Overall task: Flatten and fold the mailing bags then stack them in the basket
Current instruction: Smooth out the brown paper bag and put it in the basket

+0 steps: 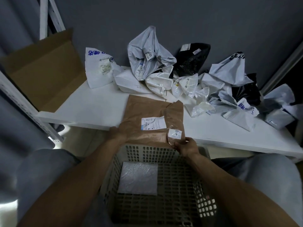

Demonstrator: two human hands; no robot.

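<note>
A brown paper mailing bag (147, 110) with a white label lies flat at the front edge of the white table (91, 110). Its right side is folded over toward the middle. My left hand (117, 133) lies at the bag's left front corner, partly under the paper. My right hand (184, 145) pinches the near corner of the folded flap. Below the table edge, between my knees, stands a beige perforated basket (183, 177) with one folded white bag (138, 177) flat on its bottom.
A heap of crumpled white, grey and black mailing bags (188, 76) covers the back and right of the table. An open cardboard box (44, 71) stands at the left, beside white metal shelf posts (21, 104). A grey wall is behind.
</note>
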